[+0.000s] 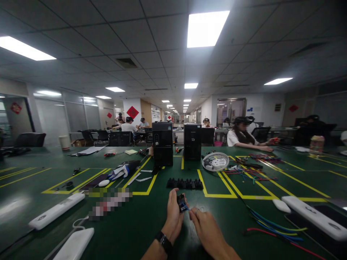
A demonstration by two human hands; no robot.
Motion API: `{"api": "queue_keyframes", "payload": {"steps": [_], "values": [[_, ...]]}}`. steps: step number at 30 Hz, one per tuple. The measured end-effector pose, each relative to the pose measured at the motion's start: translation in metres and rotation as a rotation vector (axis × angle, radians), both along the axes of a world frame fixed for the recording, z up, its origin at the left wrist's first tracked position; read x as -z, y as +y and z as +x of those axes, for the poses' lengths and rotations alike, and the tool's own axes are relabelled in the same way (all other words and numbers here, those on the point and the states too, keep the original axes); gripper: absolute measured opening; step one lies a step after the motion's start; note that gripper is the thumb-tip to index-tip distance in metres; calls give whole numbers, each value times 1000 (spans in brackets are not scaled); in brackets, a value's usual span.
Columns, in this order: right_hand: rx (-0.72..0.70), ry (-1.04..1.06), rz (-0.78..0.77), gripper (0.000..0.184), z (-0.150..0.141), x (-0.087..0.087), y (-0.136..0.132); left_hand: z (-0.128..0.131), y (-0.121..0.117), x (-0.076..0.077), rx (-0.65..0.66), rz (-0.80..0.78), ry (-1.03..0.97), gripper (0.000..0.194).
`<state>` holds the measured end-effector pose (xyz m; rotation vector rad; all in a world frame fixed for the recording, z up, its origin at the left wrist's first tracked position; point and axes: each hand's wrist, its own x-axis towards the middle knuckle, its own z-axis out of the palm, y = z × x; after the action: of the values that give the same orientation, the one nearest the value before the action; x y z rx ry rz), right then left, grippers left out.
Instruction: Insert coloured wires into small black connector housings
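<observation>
My left hand (174, 213), with a dark watch on its wrist, is closed around a small black part (181, 202), perhaps a connector or terminal block. My right hand (206, 224) pinches a thin blue wire (185, 207) whose far end meets the black part; whether it sits inside cannot be made out. Just beyond my hands lies a row of joined black parts (185, 183). Off to the right, loose red, blue and yellow-green wires (279, 224) are spread on the green tabletop (141, 224).
Two black computer towers (162, 144) (192, 142) stand ahead. A white basket (215, 161) holds small parts, with bundled wires (264, 159) beyond it. White power strips (56, 211) (314, 216) lie at both sides. A co-worker (241, 133) sits across the table at right.
</observation>
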<state>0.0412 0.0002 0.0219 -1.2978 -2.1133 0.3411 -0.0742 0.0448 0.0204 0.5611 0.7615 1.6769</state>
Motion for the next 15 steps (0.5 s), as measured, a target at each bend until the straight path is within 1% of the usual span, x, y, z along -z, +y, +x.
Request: {"api": "queue_keyframes", "payload": {"steps": [3,5,7,9,12,14,15], "values": [[-7,58,-26,35,-1,2,-1,3,0,0,0,9,-14,46],[-32,78,-42,32,-7,7,-4,3,0,4,-47,27,64,48],[-41,79,-49,31,-9,8,-6,-1,-1,7,-97,45,188,49],[-24,84,-32,32,-6,3,-5,-6,-2,9,-143,61,327,47],[-3,138,20,37,9,-13,0,-9,-5,6,-203,89,485,44],[10,191,47,38,16,-21,3,-5,-7,3,-232,96,494,44],[23,212,54,39,16,-22,3,-1,-7,2,-239,89,456,44]]}}
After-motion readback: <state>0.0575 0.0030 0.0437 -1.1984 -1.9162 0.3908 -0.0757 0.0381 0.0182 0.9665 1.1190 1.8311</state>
